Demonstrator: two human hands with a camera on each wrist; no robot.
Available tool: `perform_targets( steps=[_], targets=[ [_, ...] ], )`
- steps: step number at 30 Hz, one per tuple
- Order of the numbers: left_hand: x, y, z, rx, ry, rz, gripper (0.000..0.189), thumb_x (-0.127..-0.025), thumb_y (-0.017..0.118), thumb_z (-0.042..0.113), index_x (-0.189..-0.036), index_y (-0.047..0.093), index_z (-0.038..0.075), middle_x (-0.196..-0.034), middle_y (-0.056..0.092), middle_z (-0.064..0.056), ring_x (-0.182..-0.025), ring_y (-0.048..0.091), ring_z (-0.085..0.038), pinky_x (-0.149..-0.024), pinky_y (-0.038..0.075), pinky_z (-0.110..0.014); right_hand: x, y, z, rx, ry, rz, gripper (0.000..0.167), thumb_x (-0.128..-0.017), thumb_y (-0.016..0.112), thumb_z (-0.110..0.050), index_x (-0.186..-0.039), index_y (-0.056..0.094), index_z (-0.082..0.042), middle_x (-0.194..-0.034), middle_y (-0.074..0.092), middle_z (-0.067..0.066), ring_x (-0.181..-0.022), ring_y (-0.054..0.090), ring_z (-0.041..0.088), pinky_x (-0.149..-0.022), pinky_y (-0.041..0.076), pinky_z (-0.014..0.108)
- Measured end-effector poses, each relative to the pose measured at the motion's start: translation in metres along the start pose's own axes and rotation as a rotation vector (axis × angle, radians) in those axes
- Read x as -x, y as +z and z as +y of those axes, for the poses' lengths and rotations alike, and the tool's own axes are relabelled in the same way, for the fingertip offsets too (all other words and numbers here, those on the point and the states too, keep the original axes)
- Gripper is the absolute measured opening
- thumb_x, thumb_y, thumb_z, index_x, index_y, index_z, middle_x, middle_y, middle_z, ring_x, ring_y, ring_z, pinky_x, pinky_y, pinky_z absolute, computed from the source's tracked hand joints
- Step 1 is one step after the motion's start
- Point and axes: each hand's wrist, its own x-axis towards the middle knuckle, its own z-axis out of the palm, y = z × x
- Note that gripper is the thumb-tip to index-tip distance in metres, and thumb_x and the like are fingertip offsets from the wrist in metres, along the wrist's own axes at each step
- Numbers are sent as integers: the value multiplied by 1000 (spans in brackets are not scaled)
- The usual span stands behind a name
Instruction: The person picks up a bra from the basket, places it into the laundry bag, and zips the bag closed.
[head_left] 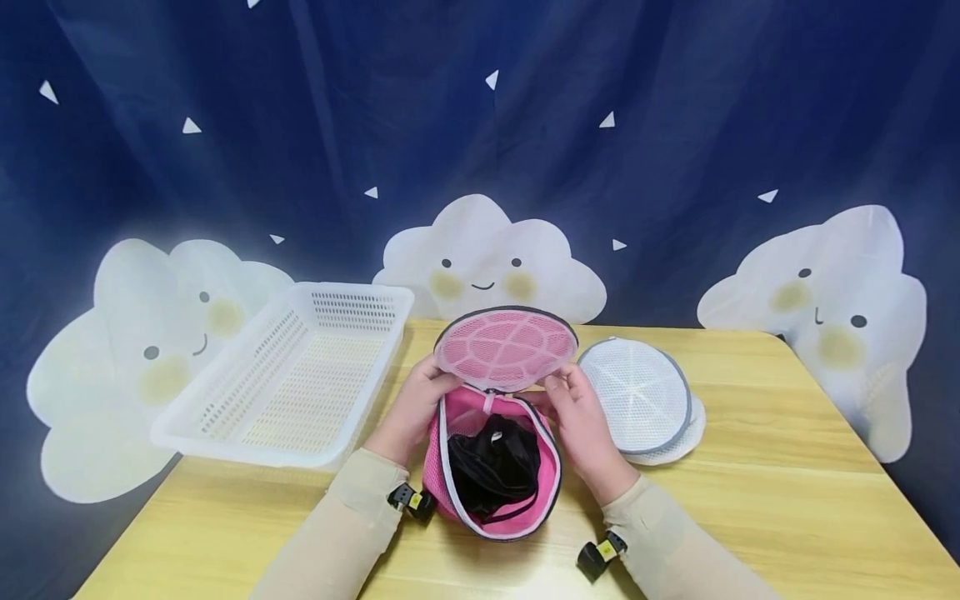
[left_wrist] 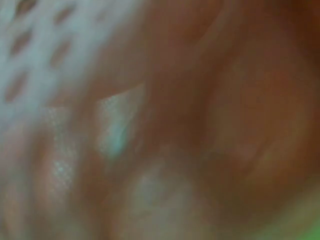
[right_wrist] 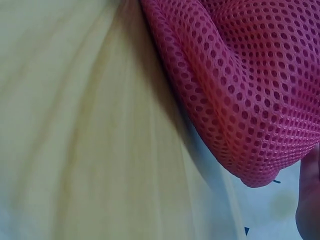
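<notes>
A pink mesh laundry bag (head_left: 495, 533) stands on the table between my hands, its round lid (head_left: 506, 346) raised at the back. Inside the bag lies a crumpled black cloth item (head_left: 495, 467); its exact kind cannot be made out. My left hand (head_left: 411, 410) grips the bag's rim at the left of the lid's hinge. On the other side, my right hand (head_left: 587, 427) holds the rim with curled fingers. The right wrist view shows the bag's pink mesh side (right_wrist: 260, 90) close up. Blur and nearness hide most detail in the left wrist view.
At the left stands a white plastic basket (head_left: 367, 408) with slotted walls. A white round mesh bag (head_left: 636, 396) with a grey rim lies flat just right of my right hand. Behind the wooden table (head_left: 787, 467) hangs a dark blue curtain (head_left: 480, 125) with clouds.
</notes>
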Motion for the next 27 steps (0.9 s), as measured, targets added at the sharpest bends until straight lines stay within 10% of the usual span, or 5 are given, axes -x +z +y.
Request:
perform_targets(
  steps=[12, 22, 27],
  targets=[
    [9, -6, 6, 143, -47, -118, 31, -94, 54, 0, -106, 73, 21, -105, 68, -1, -84, 67, -11, -76, 55, -24, 3, 0, 0, -15, -54, -52, 21, -108, 48, -14, -128, 47, -8, -108, 73, 8, -93, 72, 24, -79, 57, 31],
    [6, -3, 5, -37, 59, -50, 28, -101, 49, 4, -88, 70, 17, -115, 65, -10, -116, 56, -31, -98, 48, -34, 2, -5, -1, 289, -76, -34, 31, -105, 55, -22, -129, 64, -4, -126, 64, 8, -119, 57, 19, -103, 42, 26],
    [5, -2, 7, -49, 47, -17, 22, -101, 54, 7, -91, 71, 17, -121, 65, -14, -123, 53, -33, -99, 47, -35, 2, -6, -1, 172, -70, -95, 39, -105, 55, -24, -136, 58, -1, -133, 60, 13, -126, 54, 25, -105, 44, 32]
  ],
)
